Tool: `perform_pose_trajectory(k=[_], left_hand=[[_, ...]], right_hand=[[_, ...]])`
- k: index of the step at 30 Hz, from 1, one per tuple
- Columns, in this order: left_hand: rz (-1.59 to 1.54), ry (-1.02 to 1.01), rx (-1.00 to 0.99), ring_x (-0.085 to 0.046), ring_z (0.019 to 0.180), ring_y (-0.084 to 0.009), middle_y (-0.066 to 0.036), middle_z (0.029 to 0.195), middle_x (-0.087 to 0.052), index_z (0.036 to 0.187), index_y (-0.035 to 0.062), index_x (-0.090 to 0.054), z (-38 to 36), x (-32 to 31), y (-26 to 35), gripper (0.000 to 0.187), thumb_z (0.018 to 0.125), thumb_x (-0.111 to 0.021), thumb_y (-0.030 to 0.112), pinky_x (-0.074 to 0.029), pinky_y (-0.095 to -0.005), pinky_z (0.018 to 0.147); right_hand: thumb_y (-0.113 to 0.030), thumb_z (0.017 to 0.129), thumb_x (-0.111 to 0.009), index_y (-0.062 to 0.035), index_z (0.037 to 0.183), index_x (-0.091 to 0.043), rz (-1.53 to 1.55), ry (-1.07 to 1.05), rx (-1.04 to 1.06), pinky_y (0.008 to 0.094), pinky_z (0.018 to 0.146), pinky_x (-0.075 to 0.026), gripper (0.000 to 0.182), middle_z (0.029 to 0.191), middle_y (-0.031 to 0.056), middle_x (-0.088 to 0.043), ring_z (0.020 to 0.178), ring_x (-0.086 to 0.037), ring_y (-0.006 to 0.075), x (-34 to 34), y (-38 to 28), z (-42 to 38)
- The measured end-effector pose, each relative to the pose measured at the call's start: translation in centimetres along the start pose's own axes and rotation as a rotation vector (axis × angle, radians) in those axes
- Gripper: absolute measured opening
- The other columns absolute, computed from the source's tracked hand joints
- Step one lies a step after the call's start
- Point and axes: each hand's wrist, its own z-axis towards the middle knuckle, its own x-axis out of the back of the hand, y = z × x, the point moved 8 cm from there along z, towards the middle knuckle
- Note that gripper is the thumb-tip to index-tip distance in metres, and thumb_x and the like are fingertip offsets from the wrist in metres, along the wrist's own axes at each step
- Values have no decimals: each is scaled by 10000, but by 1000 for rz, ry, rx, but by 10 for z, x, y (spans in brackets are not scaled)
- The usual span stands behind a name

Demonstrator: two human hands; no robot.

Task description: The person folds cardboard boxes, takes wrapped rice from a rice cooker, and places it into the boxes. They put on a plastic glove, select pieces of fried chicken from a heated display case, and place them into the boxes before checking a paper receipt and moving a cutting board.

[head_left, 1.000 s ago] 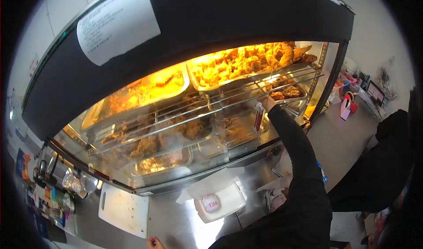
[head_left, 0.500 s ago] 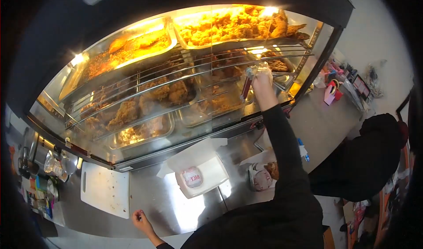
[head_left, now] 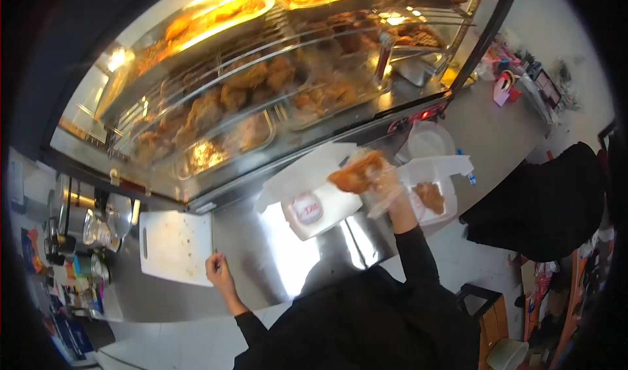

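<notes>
My right hand (head_left: 387, 188), in a clear plastic glove, grips a large golden piece of fried chicken (head_left: 355, 176). It is above the counter, over the right side of an open white box (head_left: 345, 206). Inside that box is a round wrapped packet (head_left: 305, 208) with red print. Right of my hand stands a second open white box (head_left: 447, 185) with a piece of fried chicken (head_left: 428, 196) in it; my wrist covers part of this box. My left hand (head_left: 221, 273) is closed, fingers curled, beside the white cutting board (head_left: 175, 246); whatever it may hold is hidden.
A heated glass display cabinet (head_left: 288, 128) with trays of fried chicken runs along the back of the steel counter (head_left: 252, 265). A round white container (head_left: 430, 141) stands behind the right box. Tongs (head_left: 384, 57) lean in the cabinet. A person in black (head_left: 543, 203) is at the right.
My right hand has come out of the cabinet, down to the boxes, with a piece of fried chicken. The tongs stay behind in the cabinet. The camera view has shifted.
</notes>
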Motion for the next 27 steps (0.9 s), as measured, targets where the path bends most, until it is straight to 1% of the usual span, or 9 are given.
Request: perform_pose_trajectory(k=[5,7,9,11,14,19,23,26,27], left_hand=[[8,-87,-23,-483,676,-115,-22,740,-537,754,43,-550,1,-4,4,66,758,-586,98,-365,-240,588],[10,-112,-32,-483,667,-118,-24,736,-537,752,45,-550,-3,-2,4,64,757,-586,98,-361,-242,588],[30,-120,-20,-482,657,-121,-27,732,-538,749,46,-550,-9,4,6,61,755,-585,96,-359,-243,589],[43,-126,-26,-482,656,-120,-31,733,-540,749,45,-551,-14,11,-1,61,754,-583,97,-357,-243,591],[22,-130,-2,-481,653,-120,-36,729,-541,746,41,-552,-20,18,-10,66,754,-582,100,-357,-245,590],[-5,-137,6,-478,644,-120,-40,708,-541,737,39,-553,-21,16,-11,78,747,-587,108,-357,-247,585],[-48,-172,-72,-503,654,-126,-43,703,-552,739,42,-562,-12,4,-3,51,740,-588,86,-364,-256,581],[-84,-228,-106,-522,662,-128,-39,693,-558,779,43,-562,-1,-6,19,50,741,-582,69,-381,-255,578],[-78,-251,-140,-526,662,-127,-37,687,-560,818,44,-557,6,-9,34,82,741,-579,63,-389,-253,580]], right_hand=[[-132,725,-588,-33,957,-506,-504,-688,142,310,716,-437,265,887,73,-538,808,-532,188,-25,103,-15],[-83,731,-541,-20,811,-583,-1304,-687,331,298,744,-424,110,878,80,-576,834,-540,179,-43,83,-18],[-110,728,-536,-45,832,-590,-683,-248,-254,300,727,-426,134,871,97,-580,807,-541,219,-15,74,-5],[-117,717,-549,-61,842,-593,-1199,-301,398,305,717,-430,144,871,111,-581,794,-540,240,-18,20,-6],[-104,714,-540,-75,873,-584,-1577,-165,350,325,712,-439,167,873,93,-585,797,-545,242,-28,2,-3],[-231,593,-628,-98,916,-565,-1730,-451,120,349,683,-439,355,822,82,-562,802,-543,258,-82,75,-19],[-158,563,-612,-72,926,-529,-1699,-336,488,382,722,-417,382,898,144,-519,865,-505,309,-63,91,-14],[-132,565,-604,-67,987,-512,-1896,-425,90,376,780,-407,436,949,151,-508,911,-497,302,-56,88,1],[-176,553,-614,-69,982,-518,-1898,-380,166,383,777,-404,452,948,150,-505,906,-492,304,-53,89,2]])
